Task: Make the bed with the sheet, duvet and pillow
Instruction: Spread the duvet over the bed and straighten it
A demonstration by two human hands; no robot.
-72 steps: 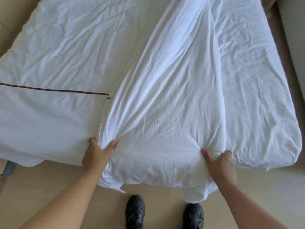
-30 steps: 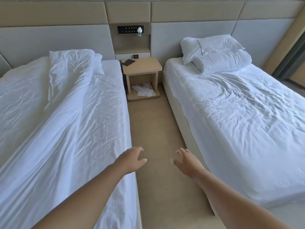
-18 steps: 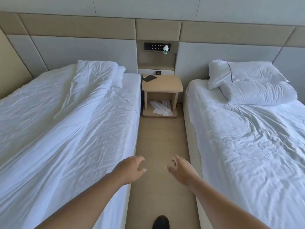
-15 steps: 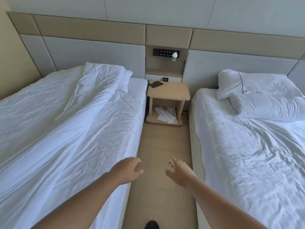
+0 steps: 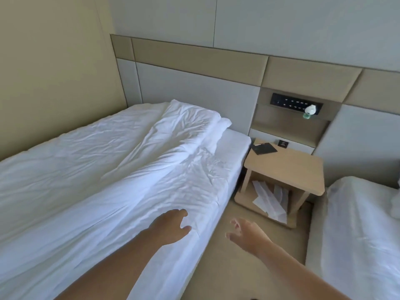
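Left hand (image 5: 171, 226) near 6 o'clock: fingers loose and apart, holding nothing, over the duvet (image 5: 112, 174); can't tell if it touches. Right hand (image 5: 246, 234) at 5 o'clock: fingers spread, empty, blurred. Duvet lies bunched lengthwise from 8 to 12 o'clock, cut off at the left. Pillow (image 5: 220, 124) mostly hidden under it, only a corner shows. Sheet (image 5: 236, 140) is bare at 1 o'clock. Second bed (image 5: 357, 234) is cut off at 4 o'clock.

The bed (image 5: 236, 142) lies beneath and left of the left hand (image 5: 171, 226). Ahead of the right hand (image 5: 246, 234) stands the nightstand (image 5: 287, 167), with a second bed (image 5: 357, 234) to that hand's right.
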